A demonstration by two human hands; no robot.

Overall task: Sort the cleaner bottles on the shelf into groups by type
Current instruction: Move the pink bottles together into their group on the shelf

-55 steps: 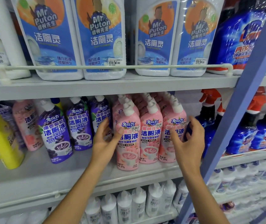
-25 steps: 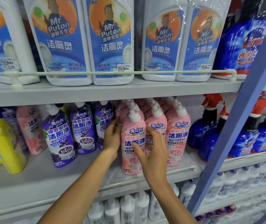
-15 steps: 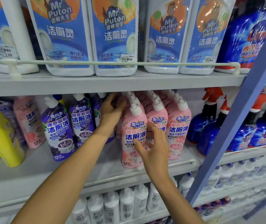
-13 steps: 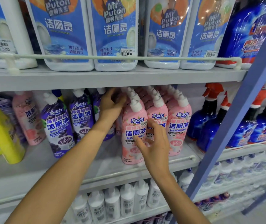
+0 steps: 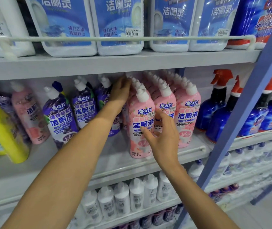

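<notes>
Pink cleaner bottles with white caps stand in three rows running to the back of the middle shelf. Left of them stand purple bottles of the same shape, and a lone pink bottle leans beyond those. My left hand reaches deep in, lying flat against the left side of the pink row near the caps; I see nothing held. My right hand hovers with fingers spread before the front-left pink bottle, thumb at its label.
Yellow bottles lean at the far left. Blue spray bottles with red triggers stand right of the pink rows. Large white jugs fill the shelf above, small white bottles the one below. A blue upright post slants across the right.
My left hand has slid up and further back along the left side of the pink row. My right hand came from the right to the front-left pink bottle. The view has dipped lower.
</notes>
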